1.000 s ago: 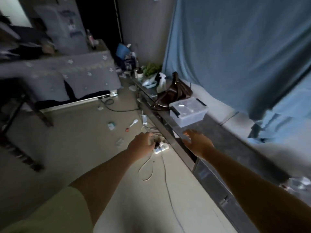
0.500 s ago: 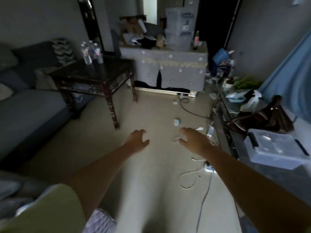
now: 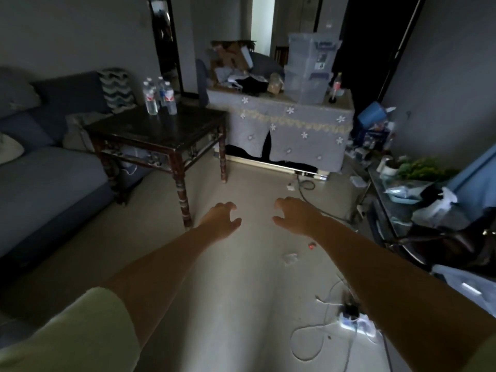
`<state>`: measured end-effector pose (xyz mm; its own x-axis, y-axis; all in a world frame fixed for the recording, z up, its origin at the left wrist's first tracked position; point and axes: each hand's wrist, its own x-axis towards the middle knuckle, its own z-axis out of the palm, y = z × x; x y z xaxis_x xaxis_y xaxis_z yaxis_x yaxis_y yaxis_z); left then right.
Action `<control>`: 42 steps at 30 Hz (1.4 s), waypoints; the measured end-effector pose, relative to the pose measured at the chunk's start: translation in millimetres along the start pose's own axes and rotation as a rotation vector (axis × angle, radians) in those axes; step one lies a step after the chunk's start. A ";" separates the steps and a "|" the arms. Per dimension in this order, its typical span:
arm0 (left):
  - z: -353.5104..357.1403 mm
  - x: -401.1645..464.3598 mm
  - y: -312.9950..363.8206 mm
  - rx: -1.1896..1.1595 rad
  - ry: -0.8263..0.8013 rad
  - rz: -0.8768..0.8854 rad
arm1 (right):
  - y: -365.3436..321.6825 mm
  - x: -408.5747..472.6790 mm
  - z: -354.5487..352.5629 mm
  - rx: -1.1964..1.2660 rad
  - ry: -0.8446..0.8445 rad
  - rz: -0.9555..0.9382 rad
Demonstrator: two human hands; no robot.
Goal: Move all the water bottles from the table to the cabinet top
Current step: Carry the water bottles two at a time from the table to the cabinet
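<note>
Three clear water bottles (image 3: 159, 96) with red-and-white labels stand upright together at the far corner of a dark wooden table (image 3: 161, 131) on the left. My left hand (image 3: 221, 220) and my right hand (image 3: 294, 214) reach forward side by side over the floor, fingers loosely curled, holding nothing. Both hands are well short of the table and bottles. The low cabinet top (image 3: 397, 210) runs along the right edge, cluttered with bags and a plant.
A blue sofa (image 3: 45, 167) sits left of the table. A cloth-covered stand (image 3: 290, 127) with plastic bins (image 3: 308, 68) stands ahead. A power strip with cables (image 3: 354, 320) and small scraps lie on the floor. A dark handbag (image 3: 442, 245) rests on the cabinet.
The view has swung left from the cabinet toward the table. Both empty hands have left the cabinet top and now stretch forward over the floor, nearer the table.
</note>
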<state>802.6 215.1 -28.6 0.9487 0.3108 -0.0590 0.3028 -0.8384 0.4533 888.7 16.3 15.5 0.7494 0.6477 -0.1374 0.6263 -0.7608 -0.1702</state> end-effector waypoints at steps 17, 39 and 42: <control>-35.7 251.4 -50.5 -0.027 0.021 -0.055 | 46.2 277.0 -32.8 0.025 -0.034 -0.032; -139.4 609.2 -227.9 -0.075 0.112 -0.372 | 5.5 752.1 -60.9 0.088 -0.145 -0.301; -170.8 662.4 -259.9 -0.070 0.126 -0.367 | -13.0 816.0 -76.4 0.094 -0.135 -0.306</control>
<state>1336.6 715.4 -33.6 0.7582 0.6408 -0.1205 0.6091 -0.6300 0.4818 1508.6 551.5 -19.8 0.4910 0.8494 -0.1933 0.7901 -0.5277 -0.3119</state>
